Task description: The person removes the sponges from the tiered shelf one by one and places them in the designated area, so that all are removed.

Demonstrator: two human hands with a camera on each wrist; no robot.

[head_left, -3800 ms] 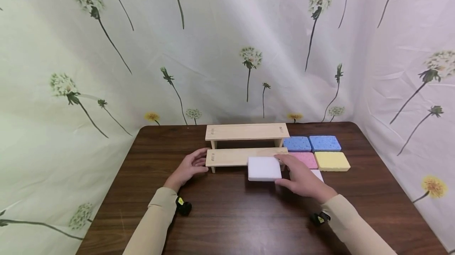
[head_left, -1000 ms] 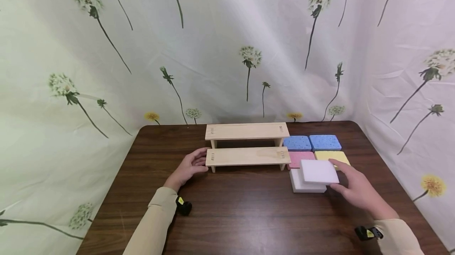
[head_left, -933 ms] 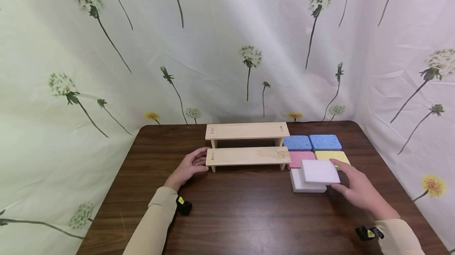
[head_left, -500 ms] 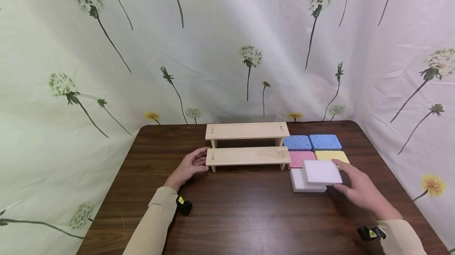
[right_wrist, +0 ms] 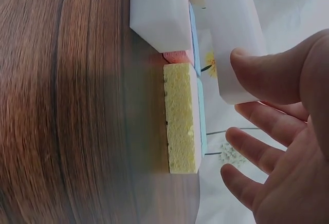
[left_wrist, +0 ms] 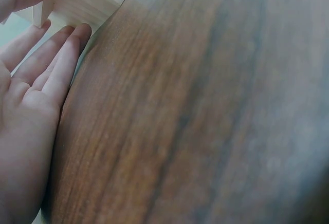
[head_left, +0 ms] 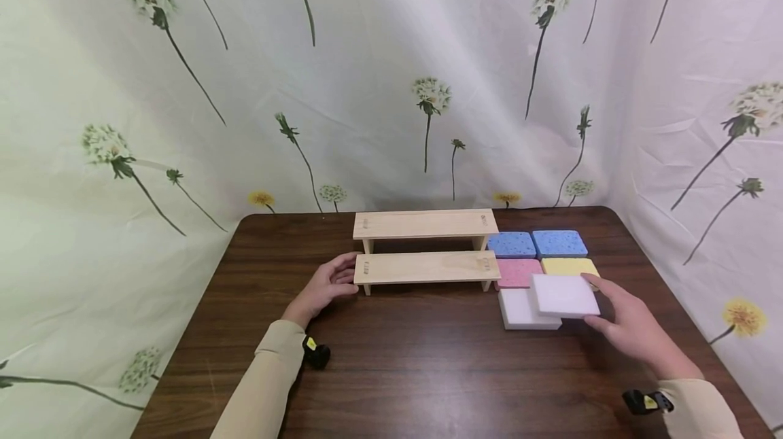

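My right hand (head_left: 636, 323) pinches a white sponge (head_left: 565, 295) by its right end, thumb at the front and fingers behind. In the right wrist view this white sponge (right_wrist: 234, 34) is raised off the table. It partly overlaps a second white sponge (head_left: 523, 311) lying on the table. At the left end of a two-step wooden rack (head_left: 428, 268) rests my left hand (head_left: 321, 289), its fingers nearly straight against the lower step. The left wrist view shows the fingers (left_wrist: 61, 72) of that hand extended beside the pale wood (left_wrist: 85, 5).
Behind the white sponges lie a pink sponge (head_left: 516, 272) and a yellow sponge (head_left: 570, 266). Farther back are two blue sponges, one left (head_left: 512, 244) and one right (head_left: 559, 243). The dark wood table (head_left: 422, 371) meets a flower-printed cloth (head_left: 367, 85) at the back.
The right hand has carried the white sponge rightward from in front of the lower step, uncovering its right end, then drifted slightly farther right. The left hand has stayed in place.
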